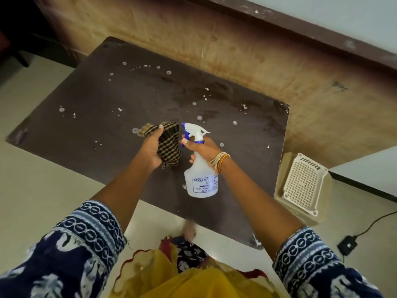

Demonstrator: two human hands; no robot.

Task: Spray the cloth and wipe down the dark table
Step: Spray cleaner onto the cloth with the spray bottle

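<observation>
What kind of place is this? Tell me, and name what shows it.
Probably a room in a home, though I can't be sure: a low dark table stands on a pale tiled floor beside a worn wooden panel, with a beige plastic appliance and a power adapter on the floor.

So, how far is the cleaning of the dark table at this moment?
Early stage. Both tools are picked up: the left hand grips the checked cloth, the right hand holds the spray bottle with its nozzle toward the cloth. White droplets and smears still lie across the dark table, so the wiping is left.
</observation>
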